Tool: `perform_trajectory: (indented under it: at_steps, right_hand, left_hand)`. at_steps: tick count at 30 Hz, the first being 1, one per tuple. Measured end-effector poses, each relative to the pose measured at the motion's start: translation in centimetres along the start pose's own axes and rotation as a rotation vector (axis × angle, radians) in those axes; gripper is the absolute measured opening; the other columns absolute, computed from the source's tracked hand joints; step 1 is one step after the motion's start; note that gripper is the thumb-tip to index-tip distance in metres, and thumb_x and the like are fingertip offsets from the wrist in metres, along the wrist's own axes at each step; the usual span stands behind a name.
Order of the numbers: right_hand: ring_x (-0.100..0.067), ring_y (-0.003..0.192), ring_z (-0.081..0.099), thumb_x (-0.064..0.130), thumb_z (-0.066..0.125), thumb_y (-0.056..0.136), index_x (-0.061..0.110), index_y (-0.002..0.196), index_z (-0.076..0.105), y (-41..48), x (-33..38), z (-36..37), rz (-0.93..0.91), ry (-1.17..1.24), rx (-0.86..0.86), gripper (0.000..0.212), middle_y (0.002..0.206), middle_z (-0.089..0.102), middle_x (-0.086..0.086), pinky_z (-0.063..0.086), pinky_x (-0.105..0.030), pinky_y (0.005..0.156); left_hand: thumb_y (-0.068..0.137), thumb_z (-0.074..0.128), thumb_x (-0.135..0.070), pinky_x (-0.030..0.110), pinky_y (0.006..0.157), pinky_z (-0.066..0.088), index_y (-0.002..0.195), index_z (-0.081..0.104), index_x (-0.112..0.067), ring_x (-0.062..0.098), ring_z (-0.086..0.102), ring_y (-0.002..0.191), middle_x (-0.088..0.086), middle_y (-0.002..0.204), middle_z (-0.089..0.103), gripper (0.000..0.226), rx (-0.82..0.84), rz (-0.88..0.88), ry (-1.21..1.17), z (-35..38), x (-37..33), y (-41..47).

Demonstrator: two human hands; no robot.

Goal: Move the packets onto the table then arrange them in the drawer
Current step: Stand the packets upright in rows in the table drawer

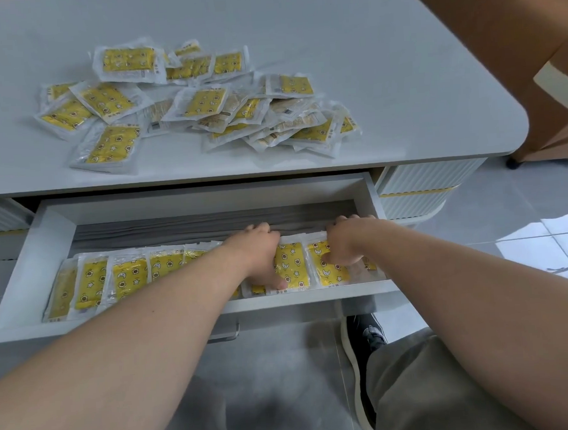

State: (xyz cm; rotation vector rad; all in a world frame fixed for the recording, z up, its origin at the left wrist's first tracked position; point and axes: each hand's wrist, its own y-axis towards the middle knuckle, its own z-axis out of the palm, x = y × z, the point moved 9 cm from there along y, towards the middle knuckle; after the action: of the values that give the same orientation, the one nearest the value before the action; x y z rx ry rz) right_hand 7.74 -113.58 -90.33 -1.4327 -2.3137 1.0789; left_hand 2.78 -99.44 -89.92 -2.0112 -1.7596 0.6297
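A white drawer [29,263] stands pulled out under the grey table [400,74]. A row of yellow-patterned clear packets [127,279] lies along its front. Both hands reach into the drawer's right part. My left hand [261,252] holds a packet [292,264], fingers curled over its far edge and thumb pressed on its front. My right hand [347,241] grips the rightmost packet [329,272] the same way, thumb on its face. A loose pile of several more packets [202,100] lies on the tabletop.
The back half of the drawer shows a bare grey liner [177,226]. A brown cardboard box [515,51] stands right of the table. My leg and a dark shoe [366,339] are on the tiled floor below the drawer.
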Motion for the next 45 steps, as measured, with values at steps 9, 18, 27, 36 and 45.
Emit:
perform_trajectory:
  at_steps: [9, 18, 27, 36, 45]
  right_hand:
    - [-0.03, 0.124, 0.052, 0.043, 0.047, 0.103, 0.014, 0.127, 0.061, -3.0, 1.3, -2.8, -0.027, 0.017, -0.006, 0.04, 0.131, 0.057, -0.01, 0.04, -0.05, 0.109]
    - [-0.021, 0.079, 0.063, 0.035, 0.053, 0.096, 0.017, 0.091, 0.065, -8.8, -0.6, -14.8, -0.036, 0.468, -0.63, 0.022, 0.088, 0.065, 0.0, 0.058, -0.038, 0.071]
    - [-0.03, 0.134, 0.038, 0.007, 0.051, 0.09, 0.016, 0.143, 0.046, -7.4, -1.4, -18.8, -0.026, 0.467, -0.944, 0.054, 0.146, 0.044, -0.006, 0.036, -0.04, 0.107]
    - [-0.022, 0.153, 0.017, 0.01, 0.041, 0.097, 0.018, 0.161, 0.02, -3.1, -0.3, -18.9, -0.142, 0.322, -0.784, 0.068, 0.167, 0.023, 0.004, 0.018, -0.045, 0.12]
    - [-0.026, 0.134, 0.041, 0.007, 0.053, 0.088, 0.011, 0.123, 0.064, -4.4, -1.0, -19.5, -0.135, 0.322, -0.995, 0.036, 0.138, 0.056, -0.003, 0.028, -0.039, 0.11]
  left_hand:
    - [0.077, 0.077, -0.057, 0.043, 0.103, 0.046, 0.144, 0.044, -0.013, 0.029, 0.045, 0.132, 0.008, 0.143, 0.044, 0.086, -0.046, -0.033, 0.052, -3.3, -1.0, -1.5]
    - [0.094, 0.066, -0.025, 0.04, 0.081, 0.054, 0.113, 0.066, -0.018, 0.028, 0.063, 0.096, 0.005, 0.105, 0.067, 0.02, -0.677, -0.229, -0.242, -16.4, 4.5, -8.6]
    - [0.094, 0.066, -0.023, 0.041, 0.086, 0.049, 0.126, 0.062, -0.012, 0.029, 0.055, 0.114, 0.006, 0.126, 0.057, 0.034, -0.836, -0.285, -0.238, -17.9, 6.9, -7.9]
    - [0.093, 0.063, -0.049, 0.045, 0.121, 0.024, 0.156, 0.023, -0.015, 0.029, 0.012, 0.153, 0.008, 0.167, 0.01, 0.082, -0.724, -0.241, -0.18, -17.4, 8.3, -4.5]
    - [0.092, 0.05, -0.066, 0.045, 0.12, 0.025, 0.16, 0.002, -0.018, 0.03, 0.02, 0.15, 0.01, 0.165, 0.017, 0.096, -0.615, -0.243, -0.248, -15.5, 9.2, -3.2]
